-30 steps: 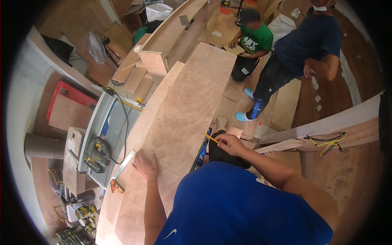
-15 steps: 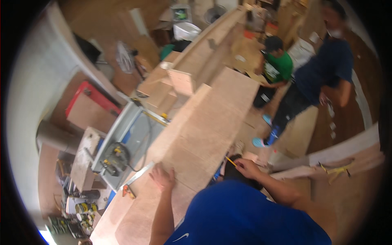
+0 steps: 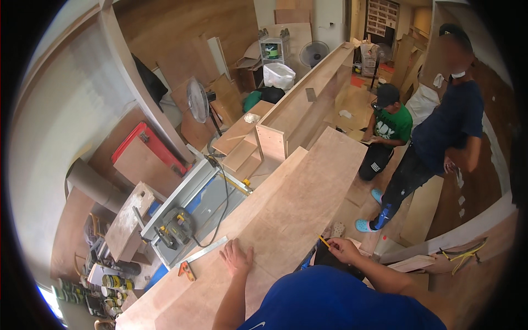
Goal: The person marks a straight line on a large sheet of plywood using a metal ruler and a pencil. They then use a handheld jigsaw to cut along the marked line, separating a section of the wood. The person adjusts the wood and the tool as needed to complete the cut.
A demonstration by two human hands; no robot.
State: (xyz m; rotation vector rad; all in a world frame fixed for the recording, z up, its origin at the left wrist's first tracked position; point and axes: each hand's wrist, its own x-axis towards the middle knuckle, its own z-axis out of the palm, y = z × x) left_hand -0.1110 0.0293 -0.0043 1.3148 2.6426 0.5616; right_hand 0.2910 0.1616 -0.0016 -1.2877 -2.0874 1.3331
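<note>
The left hand (image 3: 237,259) lies flat, fingers spread, on a broad plywood sheet (image 3: 294,203); the right hand (image 3: 344,251) pinches a yellow pencil (image 3: 324,241) beside the sheet's edge. Left of the left hand rests a metal square (image 3: 206,249) — past it, a power tool (image 3: 179,224). Beyond the right hand are two co-workers (image 3: 392,125). Fingers cover the pencil's rear; whether its tip touches wood I cannot tell. The blue shirt (image 3: 330,297) hides part of the sheet.

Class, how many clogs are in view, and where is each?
3: two blue clogs worn by the standing co-worker, and one pale clog beside the board, near the right hand. Others may be hidden.
</note>
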